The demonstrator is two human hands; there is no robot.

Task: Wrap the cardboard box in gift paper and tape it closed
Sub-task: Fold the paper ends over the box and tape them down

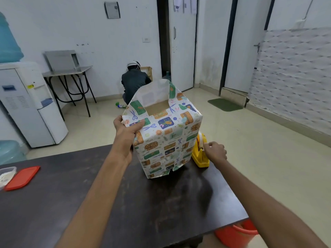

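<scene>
The cardboard box [157,108] stands upright on the dark table [125,203], covered on its sides in patterned gift paper [166,140]. Bare brown cardboard shows on top, and a paper flap [152,93] stands up behind it. My left hand [128,127] grips the box's upper left corner, thumb pressing folded paper down. My right hand [215,152] pinches the tape end at the yellow tape dispenser [200,154], which sits right of the box and partly behind it.
A red lid [23,178] and a clear container [6,174] lie at the table's left edge. An orange bucket [236,233] sits on the floor below the right corner. A water dispenser [30,104] stands left. A person [134,83] crouches on the floor beyond.
</scene>
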